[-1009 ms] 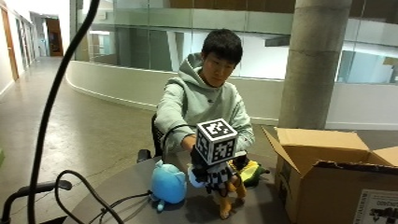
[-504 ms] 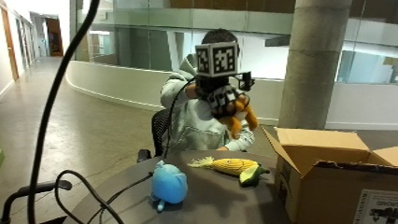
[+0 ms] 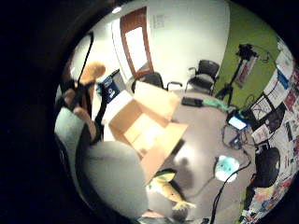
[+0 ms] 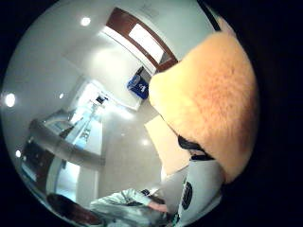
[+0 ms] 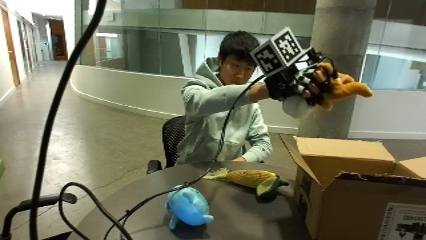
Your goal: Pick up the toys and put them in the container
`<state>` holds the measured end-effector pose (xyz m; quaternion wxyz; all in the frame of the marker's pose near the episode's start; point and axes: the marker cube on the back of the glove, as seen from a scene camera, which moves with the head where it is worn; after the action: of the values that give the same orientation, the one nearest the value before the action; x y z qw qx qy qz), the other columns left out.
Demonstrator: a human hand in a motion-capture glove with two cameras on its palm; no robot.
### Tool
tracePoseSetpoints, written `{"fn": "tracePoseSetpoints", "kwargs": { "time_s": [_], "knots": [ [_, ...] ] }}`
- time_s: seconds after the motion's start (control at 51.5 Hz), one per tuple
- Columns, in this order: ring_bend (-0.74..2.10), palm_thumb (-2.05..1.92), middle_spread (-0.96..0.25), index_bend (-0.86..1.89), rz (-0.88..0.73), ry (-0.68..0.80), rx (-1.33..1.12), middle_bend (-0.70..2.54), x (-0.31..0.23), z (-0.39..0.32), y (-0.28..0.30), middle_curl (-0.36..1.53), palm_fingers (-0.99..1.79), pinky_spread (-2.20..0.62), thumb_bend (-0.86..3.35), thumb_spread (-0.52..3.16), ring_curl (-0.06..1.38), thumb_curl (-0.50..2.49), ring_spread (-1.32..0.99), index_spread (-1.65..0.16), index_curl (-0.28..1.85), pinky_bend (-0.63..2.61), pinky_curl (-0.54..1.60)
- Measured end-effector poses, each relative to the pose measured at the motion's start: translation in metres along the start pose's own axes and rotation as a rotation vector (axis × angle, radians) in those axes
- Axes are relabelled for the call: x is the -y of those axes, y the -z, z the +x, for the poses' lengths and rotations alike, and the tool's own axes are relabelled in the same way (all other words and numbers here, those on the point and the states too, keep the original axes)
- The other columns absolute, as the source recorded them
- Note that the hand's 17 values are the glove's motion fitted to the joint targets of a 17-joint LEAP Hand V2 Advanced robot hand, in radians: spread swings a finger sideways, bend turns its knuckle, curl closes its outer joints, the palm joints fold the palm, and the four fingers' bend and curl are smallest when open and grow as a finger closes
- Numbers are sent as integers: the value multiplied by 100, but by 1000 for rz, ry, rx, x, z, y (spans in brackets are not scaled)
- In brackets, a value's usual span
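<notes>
A person seated at a round table (image 5: 246, 215) holds the gloved right hand (image 5: 303, 82) raised at head height, its fingers curled round an orange plush toy (image 5: 343, 87) whose limbs stick out past the hand toward the pillar. The hand and toy hang in the air above the near flap of an open cardboard box (image 5: 353, 195), which stands on the table below and slightly beyond the hand. In the thumb-side palm view the orange plush (image 4: 208, 101) fills much of the frame, pressed close against the palm. The little-finger-side palm view looks down on the box (image 3: 145, 128), open with its flaps spread.

Well below the raised hand, on the tabletop between the person and the box, lies a corn-cob plush toy (image 5: 249, 177) with green leaves at the end nearest the box. A blue plush toy (image 5: 188, 206) sits farther from the hand, near the table's front edge. The person's bare left hand (image 5: 236, 160) rests low at the table edge, mostly hidden.
</notes>
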<state>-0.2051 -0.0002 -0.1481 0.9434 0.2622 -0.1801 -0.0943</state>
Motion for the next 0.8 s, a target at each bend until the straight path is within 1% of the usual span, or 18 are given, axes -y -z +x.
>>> {"fn": "tracePoseSetpoints", "kwargs": {
  "time_s": [0.019, 0.039, 0.078, 0.116, 0.136, 0.175, 0.252, 0.369, 0.582, 0.699, 0.796],
  "knots": [
    [144, 62, -37, 60, -43, -4, 2, 84, 2, 1, -8, 87, 76, -38, 20, 70, 56, 90, -32, -41, -3, 122, 54],
    [145, 61, -37, 58, -91, -7, 6, 83, 2, 2, -16, 88, 75, -38, 20, 71, 57, 90, -32, -40, -2, 124, 55],
    [146, 59, -35, 43, -192, -16, 16, 67, 0, -1, -28, 84, 49, -37, 19, 80, 58, 88, -30, -37, -2, 129, 56],
    [134, 49, -29, 37, -256, -23, 19, 50, -4, -5, -35, 80, 0, -32, 15, 95, 56, 82, -28, -33, 2, 126, 58],
    [114, 43, -24, 40, -265, -21, 13, 41, -5, -7, -36, 76, -33, -25, 11, 98, 53, 79, -25, -31, 6, 126, 60],
    [92, 38, -18, 39, -253, -4, -10, 33, -5, -6, -36, 71, -47, -19, 8, 103, 46, 75, -19, -29, 7, 120, 55],
    [66, 32, -10, 33, -226, 11, -40, 23, -5, -1, -24, 64, -41, -11, 3, 111, 34, 68, -13, -26, 8, 107, 46],
    [48, 26, -4, 27, -223, -8, -68, 13, -10, 13, 2, 56, -28, -4, -3, 119, 25, 59, -9, -25, 13, 93, 39],
    [34, 17, 0, 20, -238, -94, -207, 14, -32, 67, 66, 46, -15, 1, -2, 126, 22, 48, -5, -25, 21, 77, 34],
    [32, 15, 0, 19, -274, -154, -321, 16, -56, 112, 96, 44, -10, 2, -2, 128, 22, 43, -4, -26, 24, 71, 32],
    [31, 15, 0, 17, -305, -175, -419, 16, -71, 156, 109, 42, -8, 3, -1, 130, 22, 41, -4, -26, 26, 69, 32]
  ]
}}
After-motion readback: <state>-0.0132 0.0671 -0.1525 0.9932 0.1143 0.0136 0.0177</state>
